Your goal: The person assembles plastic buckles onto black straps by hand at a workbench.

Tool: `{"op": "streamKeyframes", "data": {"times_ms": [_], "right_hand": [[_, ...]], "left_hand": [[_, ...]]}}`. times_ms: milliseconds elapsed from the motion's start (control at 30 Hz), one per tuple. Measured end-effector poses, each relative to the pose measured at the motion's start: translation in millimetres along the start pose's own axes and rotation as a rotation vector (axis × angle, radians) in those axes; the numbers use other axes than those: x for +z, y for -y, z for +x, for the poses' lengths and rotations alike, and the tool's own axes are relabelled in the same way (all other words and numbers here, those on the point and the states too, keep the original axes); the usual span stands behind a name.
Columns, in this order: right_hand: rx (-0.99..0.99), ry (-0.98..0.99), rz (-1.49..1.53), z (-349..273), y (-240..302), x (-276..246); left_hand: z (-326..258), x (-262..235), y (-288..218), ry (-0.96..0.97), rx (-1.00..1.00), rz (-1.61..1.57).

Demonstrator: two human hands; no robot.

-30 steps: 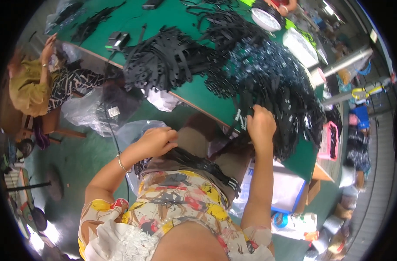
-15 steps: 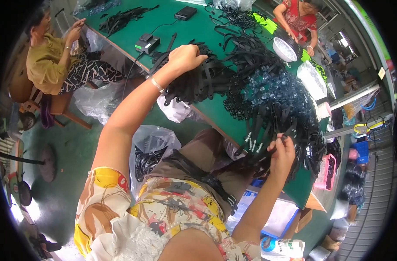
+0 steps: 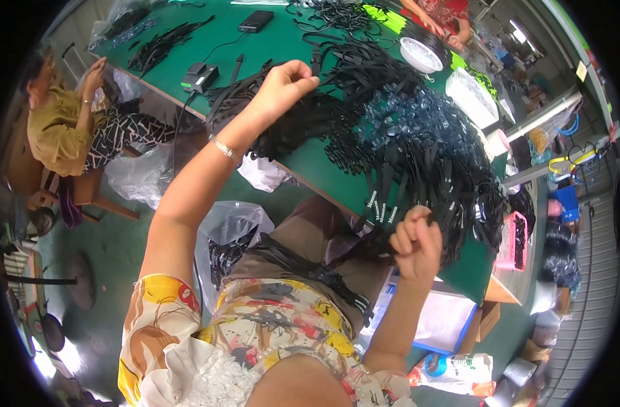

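Note:
My left hand is closed, thumb against the curled fingers, above a thick heap of black straps along the table's near edge. A strap with a buckle lies just beyond its fingertips; whether the hand grips anything is hidden. My right hand is raised at the near right edge with bent fingers, a small dark piece showing at the fingertips. Beside it hang black straps with white lettering over the edge. Farther back sits a pile of clear bluish plastic pieces. More black straps lie across my lap.
The green table bears a black box with a cable, a white bowl and a white tray. A pink basket stands at right. One person sits at left, another works across the table.
The whole view has shifted, so the table appears farther left. My left thumb has drawn in against the fingers. My right hand has come lower and closer to me, its fingers more curled.

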State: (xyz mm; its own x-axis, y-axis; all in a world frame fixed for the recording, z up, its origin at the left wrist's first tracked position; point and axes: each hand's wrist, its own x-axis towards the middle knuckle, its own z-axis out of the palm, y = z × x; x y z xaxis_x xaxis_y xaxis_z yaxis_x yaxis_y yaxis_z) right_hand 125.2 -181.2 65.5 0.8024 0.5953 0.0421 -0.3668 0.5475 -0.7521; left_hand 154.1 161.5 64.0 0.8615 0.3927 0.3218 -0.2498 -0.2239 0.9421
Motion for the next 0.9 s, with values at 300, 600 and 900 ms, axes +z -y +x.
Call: {"op": "streamKeyframes", "data": {"times_ms": [300, 600, 900], "right_hand": [[-0.178, -0.182, -0.064, 16.4, -42.2, 24.3], [-0.176, -0.141, -0.023, -26.2, -26.9, -7.9], [0.044, -0.078, -0.020, -48.1, -34.1, -15.4]], "left_hand": [[-117.0, 100.5, -53.5, 0.704, 0.072, -0.097], [-16.4, 118.5, 24.7, 0.323, 0.357, 0.570], [46.2, 130.6, 51.9, 0.606, 0.540, 1.356]]}}
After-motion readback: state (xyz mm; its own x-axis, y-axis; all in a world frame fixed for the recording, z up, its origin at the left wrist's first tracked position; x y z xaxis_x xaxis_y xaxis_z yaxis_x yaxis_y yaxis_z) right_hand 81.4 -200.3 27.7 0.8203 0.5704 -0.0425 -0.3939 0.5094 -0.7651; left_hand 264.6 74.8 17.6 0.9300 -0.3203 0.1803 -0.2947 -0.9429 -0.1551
